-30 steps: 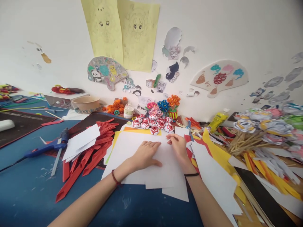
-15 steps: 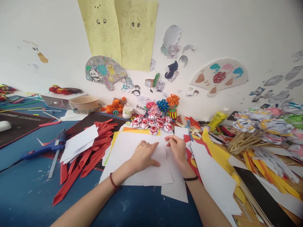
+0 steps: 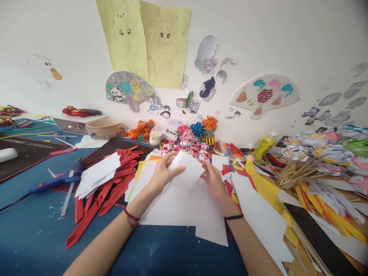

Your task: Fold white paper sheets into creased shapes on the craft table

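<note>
Head view: left hand (image 3: 161, 173) pinching white sheet (image 3: 189, 167); right hand (image 3: 214, 179) half-curled at sheet's edge, grip unclear.

The left hand (image 3: 161, 175) and right hand (image 3: 215, 182) are ungloved, and the left forearm (image 3: 105, 242) and right forearm (image 3: 250, 245) are bare down to the lower edge of the view. The left wrist (image 3: 137, 203) wears 1 thin, dark red cord (image 3: 132, 217), seemingly of 2 strands, with a small detail on its underside too blurred to tell. The right wrist (image 3: 230, 207) wears 1 plain, narrow black band (image 3: 234, 217), smooth and even in width.
</note>
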{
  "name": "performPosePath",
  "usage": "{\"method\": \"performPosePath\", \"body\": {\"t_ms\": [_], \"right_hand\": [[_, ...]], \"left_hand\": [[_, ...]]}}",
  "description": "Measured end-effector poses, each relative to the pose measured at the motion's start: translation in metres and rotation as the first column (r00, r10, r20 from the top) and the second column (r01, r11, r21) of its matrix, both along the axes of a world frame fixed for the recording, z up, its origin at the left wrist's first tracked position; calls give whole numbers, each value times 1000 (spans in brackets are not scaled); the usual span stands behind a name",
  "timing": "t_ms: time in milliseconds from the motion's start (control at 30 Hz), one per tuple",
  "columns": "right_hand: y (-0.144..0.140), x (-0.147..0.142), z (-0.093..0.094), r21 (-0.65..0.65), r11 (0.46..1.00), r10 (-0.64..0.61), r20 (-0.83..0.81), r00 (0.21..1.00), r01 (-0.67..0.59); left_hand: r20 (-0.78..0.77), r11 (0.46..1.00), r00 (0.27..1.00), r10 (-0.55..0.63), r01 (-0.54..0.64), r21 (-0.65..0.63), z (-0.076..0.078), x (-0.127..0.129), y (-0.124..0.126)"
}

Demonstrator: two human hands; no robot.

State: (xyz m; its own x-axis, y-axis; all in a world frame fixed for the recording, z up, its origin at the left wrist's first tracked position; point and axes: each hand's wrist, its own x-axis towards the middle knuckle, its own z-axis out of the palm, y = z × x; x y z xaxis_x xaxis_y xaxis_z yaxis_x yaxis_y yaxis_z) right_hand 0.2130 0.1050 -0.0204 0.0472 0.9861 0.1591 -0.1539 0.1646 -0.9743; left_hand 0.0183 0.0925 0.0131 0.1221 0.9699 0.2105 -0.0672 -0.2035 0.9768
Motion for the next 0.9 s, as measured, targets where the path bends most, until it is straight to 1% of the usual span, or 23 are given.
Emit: {"method": "performPosePath", "body": {"t_ms": [33,100,167,200,433,600,733,900], "right_hand": [[-3,-3,1,-1,998,57,-14,998,-57],[-8,-9,3,32,989,144,7,990,-144],[-12,-12,4,65,979,191,66,979,-195],[-14,-13,5,75,977,193,92,977,-200],[-14,-12,4,102,991,66,193,979,-86],[-14,-10,6,81,991,90,187,978,-106],[-16,-9,9,90,994,36,237,971,-59],[-17,-8,11,102,995,-8,270,963,-21]], "left_hand": [[70,999,997,20,-18,-28,0,-1,1],[156,997,986,52,-43,-61,-2,-3,3],[184,995,980,71,-57,-82,-4,-2,4],[185,994,980,74,-59,-90,-6,-1,3],[153,994,986,65,-51,-99,-8,7,-1],[127,995,988,83,-74,-73,-10,7,0],[122,995,988,90,-83,-62,-13,6,1],[107,993,989,102,-95,-67,-11,8,-1]]}}
